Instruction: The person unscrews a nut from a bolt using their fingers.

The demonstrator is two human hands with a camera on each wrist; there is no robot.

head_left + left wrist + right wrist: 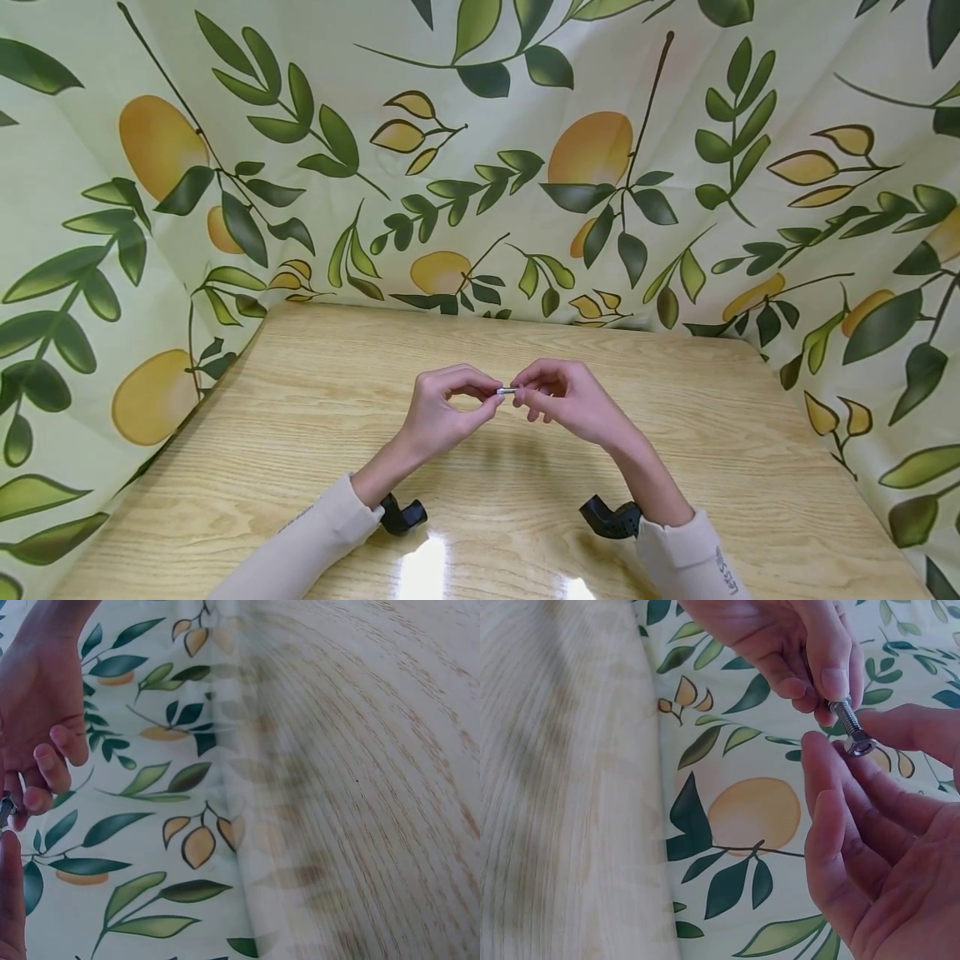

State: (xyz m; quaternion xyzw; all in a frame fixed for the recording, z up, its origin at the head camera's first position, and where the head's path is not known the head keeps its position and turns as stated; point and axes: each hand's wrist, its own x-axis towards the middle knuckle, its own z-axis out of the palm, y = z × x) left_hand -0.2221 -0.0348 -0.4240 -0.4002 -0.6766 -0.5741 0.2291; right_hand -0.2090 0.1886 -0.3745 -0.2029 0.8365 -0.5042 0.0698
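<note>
A small silver threaded bolt (506, 390) is held above the table, bridging both hands. In the right wrist view its threaded shank (845, 717) slants down to a hexagonal end (859, 745) with a round recess. My left hand (444, 415) pinches one end between thumb and fingertips, which cover that end. At the opposite, hexagonal end, the thumb and index finger of my right hand (576, 403) pinch from either side, its other fingers loosely bent. Only a bit of the bolt shows at the left edge of the left wrist view.
Light wood-grain table (315, 450) lies beneath both hands. Leaf-and-fruit patterned cloth (480, 108) rises behind the table and along its sides. Black curved wrist mounts, one by the left cuff (403, 517) and one by the right cuff (611, 518), stick out inward over the tabletop.
</note>
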